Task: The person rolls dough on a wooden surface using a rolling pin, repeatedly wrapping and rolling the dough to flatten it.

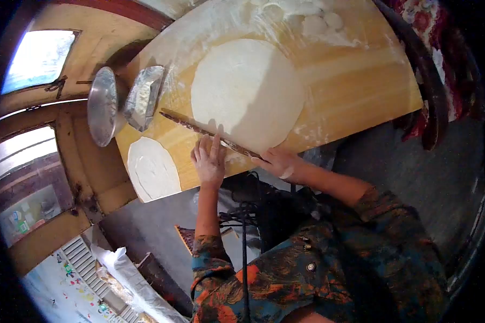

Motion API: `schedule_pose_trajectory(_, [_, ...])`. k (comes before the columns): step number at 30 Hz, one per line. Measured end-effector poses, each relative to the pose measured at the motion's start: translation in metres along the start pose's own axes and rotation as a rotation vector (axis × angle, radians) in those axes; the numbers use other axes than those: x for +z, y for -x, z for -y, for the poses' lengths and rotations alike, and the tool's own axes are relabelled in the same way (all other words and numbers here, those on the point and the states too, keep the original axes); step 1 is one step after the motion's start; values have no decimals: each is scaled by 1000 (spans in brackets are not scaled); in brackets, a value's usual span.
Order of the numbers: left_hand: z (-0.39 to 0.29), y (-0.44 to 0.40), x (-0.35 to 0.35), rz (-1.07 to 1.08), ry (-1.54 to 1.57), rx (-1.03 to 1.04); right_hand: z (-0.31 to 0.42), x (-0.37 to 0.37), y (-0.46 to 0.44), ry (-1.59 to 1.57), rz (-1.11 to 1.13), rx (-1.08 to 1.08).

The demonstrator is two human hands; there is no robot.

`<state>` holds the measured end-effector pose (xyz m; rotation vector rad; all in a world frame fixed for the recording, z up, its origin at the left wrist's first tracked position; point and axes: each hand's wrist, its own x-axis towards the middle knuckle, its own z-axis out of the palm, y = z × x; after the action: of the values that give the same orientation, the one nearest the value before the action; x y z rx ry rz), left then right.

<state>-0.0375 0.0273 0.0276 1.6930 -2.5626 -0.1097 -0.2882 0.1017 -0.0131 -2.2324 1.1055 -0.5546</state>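
A thin, dark rolling pin (188, 125) lies slantwise along the near edge of a large round dough sheet (242, 81). My right hand (285, 163) is closed around the pin's right end, close to the board's front edge. Farther left, my left hand (209, 160) has its fingers stretched out and apart, with the fingertips at the middle of the pin; whether they press on it I cannot tell. A second, smaller flat dough piece (153, 169) rests at the board's left corner. Shadow covers the right part of the big sheet.
Flour dusts the wooden board (355, 81). Several dough lumps (320, 24) sit at its far side. On the left stand a metal bowl (102, 106) and a foil-like tray holding flour (144, 98). A patterned red cloth (452, 59) is at right.
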Motion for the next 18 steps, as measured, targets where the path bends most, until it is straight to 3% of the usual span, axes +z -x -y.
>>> schedule_pose_trajectory(2, [-1,-4,-1,30,-52,30,5,-19,0,48,-12,-73])
schedule_pose_trajectory(5, [-15,-34,-4,85,-30,74,-7,-29,-3,-148,4,3])
schedule_pose_trajectory(6, [-25,-51,-3,106,-2,93,-7,-43,-8,-134,-112,83])
schedule_pose_trajectory(8, [-49,-100,-1,-5,114,192,1,-75,-29,-96,-343,243])
schedule_pose_trajectory(14, [-50,-187,-9,-58,736,84,-35,-64,-76,395,-249,343])
schedule_pose_trajectory(17, [-36,-153,-6,-144,310,299,-42,-86,-73,283,-9,398])
schedule_pose_trajectory(18, [-40,-139,-11,-136,268,308,-43,-88,-64,286,-48,307])
